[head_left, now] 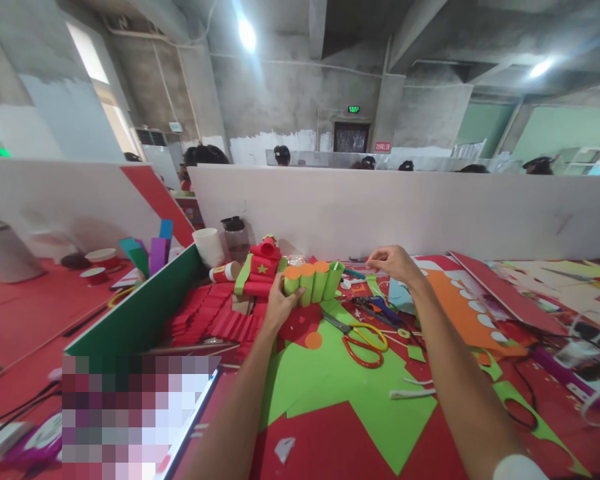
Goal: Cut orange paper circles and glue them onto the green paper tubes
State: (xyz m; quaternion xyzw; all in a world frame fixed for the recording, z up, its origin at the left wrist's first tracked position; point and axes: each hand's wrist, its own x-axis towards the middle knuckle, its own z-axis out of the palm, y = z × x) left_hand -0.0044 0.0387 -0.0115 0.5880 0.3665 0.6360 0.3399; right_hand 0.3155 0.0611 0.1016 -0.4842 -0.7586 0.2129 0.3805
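My left hand (280, 305) is closed around a joined row of green paper tubes (313, 283). Orange discs cap most of the tubes, while the rightmost one shows an uncapped top. To the right, my right hand (389, 262) is raised above the clutter, apart from the tubes, its fingertips pinched together; whatever is between them is too small to see. Below the tubes lie scissors (355, 339) with yellow and red handles, on a green paper sheet (330, 380). A loose orange disc (313, 341) rests near them. Behind my left hand stands a red paper model (264, 269) with a star.
Folded red paper strips (207, 313) fill the left, beside a green board (135, 313). A white cup (209, 247) and a dark-lidded jar (235, 233) stand by the white partition (380, 213). Pliers (380, 310) and an orange sheet (460, 307) lie right. People's heads show beyond.
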